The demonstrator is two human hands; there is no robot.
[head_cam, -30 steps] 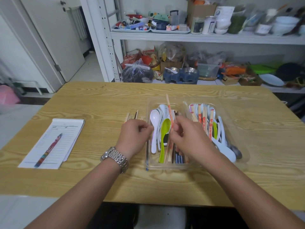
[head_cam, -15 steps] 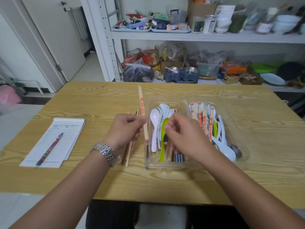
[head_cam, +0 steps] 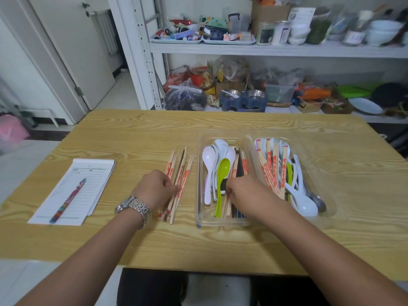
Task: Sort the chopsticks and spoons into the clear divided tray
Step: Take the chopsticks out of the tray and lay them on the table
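Fingers of the left hand are curled together, their tips against the loose chopsticks on the wooden table. The back of the hand hides whether they clamp one or only rest on the pile. These printed wooden sticks run from beyond the fingertips, under them, and back toward the wrist, fanned slightly. A metal watch sits on that wrist.

Fingers of the right hand are likewise curled, pointing down into the near half of the left compartment of the clear divided tray. Their tips lie among the tray chopsticks, and it cannot be told whether they pinch any.

Just left of these fingers lies a green spoon, bowl away from the person. Farther left and beyond the fingertips lie several white spoons, stacked loosely in the same compartment. To the right of the right-hand fingers, across the divider, the right compartment holds a mixed heap. It contains more printed chopsticks, a large white spoon and a metal spoon at the near right corner.

The tray stands just right of the left-hand fingers, apart from the loose pile. Well to the left of those fingers lies a lined notepad with a patterned pen on it. Far beyond both hands stands a cluttered white shelf.
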